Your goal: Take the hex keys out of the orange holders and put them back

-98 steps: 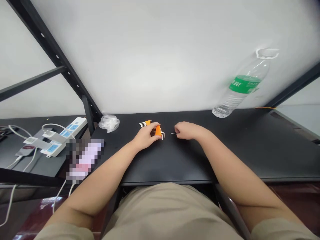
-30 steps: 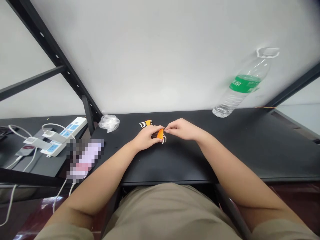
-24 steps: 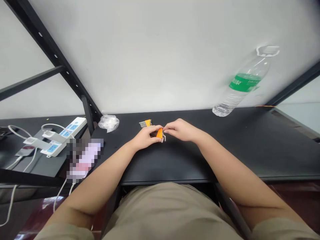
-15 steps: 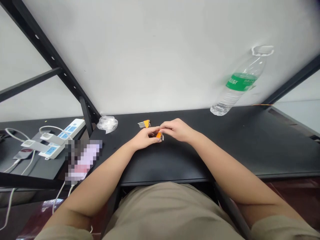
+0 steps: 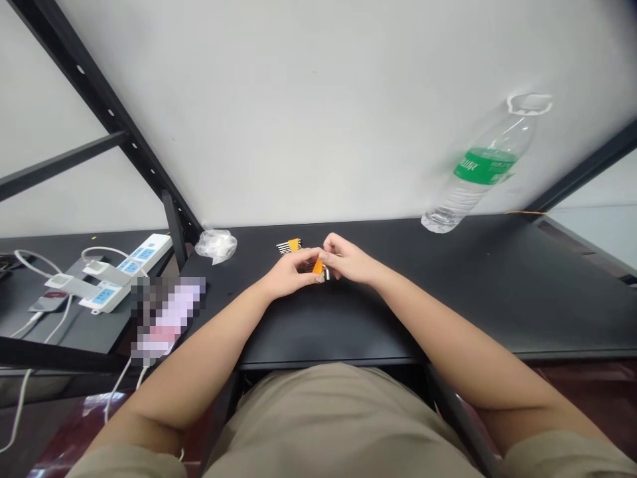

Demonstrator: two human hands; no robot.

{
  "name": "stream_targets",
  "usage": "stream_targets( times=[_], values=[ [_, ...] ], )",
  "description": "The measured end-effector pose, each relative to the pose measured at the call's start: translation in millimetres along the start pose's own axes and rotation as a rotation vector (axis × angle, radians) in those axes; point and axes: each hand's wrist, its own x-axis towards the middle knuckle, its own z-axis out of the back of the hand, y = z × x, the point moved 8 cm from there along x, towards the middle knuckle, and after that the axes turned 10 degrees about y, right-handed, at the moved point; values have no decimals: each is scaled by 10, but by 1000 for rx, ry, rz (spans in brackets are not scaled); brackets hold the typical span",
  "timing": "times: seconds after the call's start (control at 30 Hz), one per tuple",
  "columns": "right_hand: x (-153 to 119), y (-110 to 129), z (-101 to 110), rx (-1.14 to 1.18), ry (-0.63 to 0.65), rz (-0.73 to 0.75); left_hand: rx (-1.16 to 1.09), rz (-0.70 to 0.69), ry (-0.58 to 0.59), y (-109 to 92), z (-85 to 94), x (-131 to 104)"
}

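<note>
My left hand (image 5: 287,275) grips a small hex key set with an orange holder (image 5: 318,267) between thumb and fingers, just above the black table. Short metal key ends show at the holder's right side. My right hand (image 5: 349,259) is closed at that same side, its thumb and fingertips pinching at the keys; its fingers partly hide what they pinch. Behind my left hand lies a second hex key set (image 5: 293,245) with an orange holder, its silver keys pointing left.
Toward the back left of the black table (image 5: 328,325) sits a crumpled clear plastic bag (image 5: 215,245). A large water bottle (image 5: 485,166) with a green label stands at the back right. To the left are a power strip (image 5: 162,247) with chargers, cables and a blurred phone-like item (image 5: 172,318).
My right hand's fingers have curled more and shifted slightly at the holder's right side. The left hand keeps its grip on the hex key set. The whole view has shifted a little.
</note>
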Motion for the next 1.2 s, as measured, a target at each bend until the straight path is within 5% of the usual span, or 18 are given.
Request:
stream_targets(
  times=[0.23,0.67,1.2],
  values=[
    [-9,101,-61,389,118,84,-45,4,-26,33,29,-7],
    [49,-26,-135,532,125,38,198,-90,-9,-108,-7,3],
    [40,60,-45,198,-44,105,342,-91,-234,-162,130,-39]
  ],
)
